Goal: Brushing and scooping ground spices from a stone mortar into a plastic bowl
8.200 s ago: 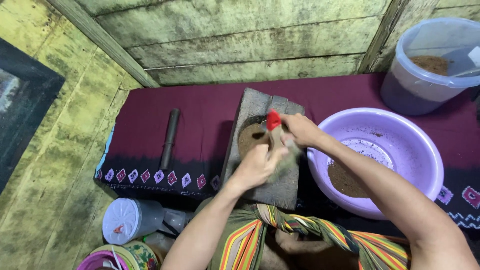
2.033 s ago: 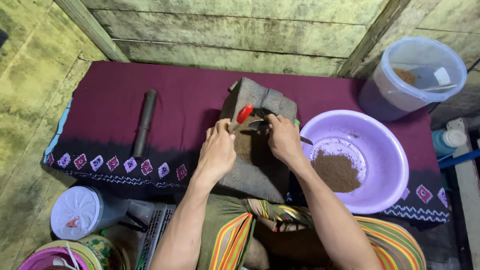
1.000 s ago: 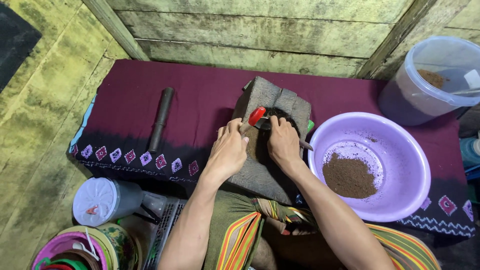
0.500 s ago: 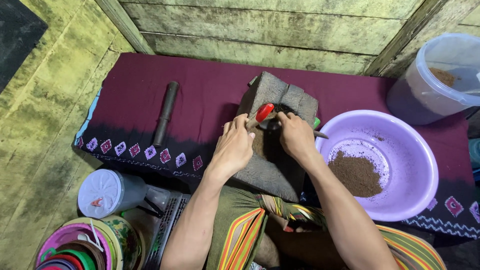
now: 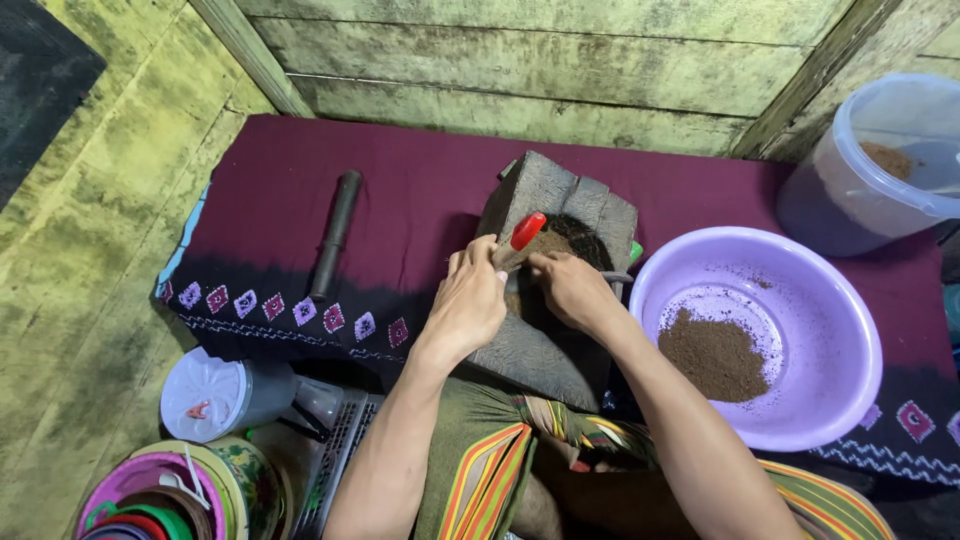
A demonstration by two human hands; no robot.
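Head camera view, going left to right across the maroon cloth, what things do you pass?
Dark rod → left hand → red-handled tool over the grey stone block → right hand → purple basin holding brown powder → clear lidless bucket at the far right.

The left hand (image 5: 468, 305) is covering most of the red-handled tool (image 5: 524, 236), so its working end is not showing. The right hand (image 5: 570, 290) is hiding part of the stone slab (image 5: 545, 195) and whatever its fingers are pinching. The clear lidded bucket (image 5: 880, 165) is running off the right edge. The stack of coloured bowls (image 5: 150, 495) is being cut by the bottom edge. Both forearms are leaving the view below.
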